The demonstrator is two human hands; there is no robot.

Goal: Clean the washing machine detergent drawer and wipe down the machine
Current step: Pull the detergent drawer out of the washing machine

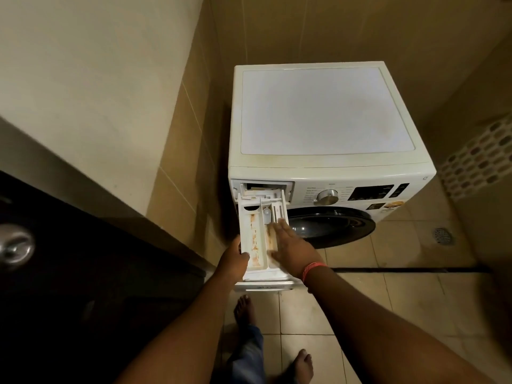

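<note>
Detergent drawer [261, 231] is pulled far out from the top left corner of the front of the white washing machine [324, 112], and it points toward the person. It has long compartments, and the left compartment shows orange-brown stains along its bottom. The left hand [232, 259] grips the near left edge of the drawer, with the thumb curled over the rim. The right hand [291, 245] lies flat over the right compartment with the fingers straight and together, the fingertips pointing to the far end; it presses or rests there and does not clasp anything. A red band [311, 270] is around the right wrist. On the machine's front, right of the drawer slot, are a silver dial [327, 196] and a dark display panel [370, 192], and below them the round dark door [332, 225]. The machine stands on a tiled floor [388, 314] in a corner of tiled walls. A round floor drain [442, 235] is at the right. Two bare feet stand near the drawer. A dark door with a metal knob [15, 245] is at the near left.
</note>
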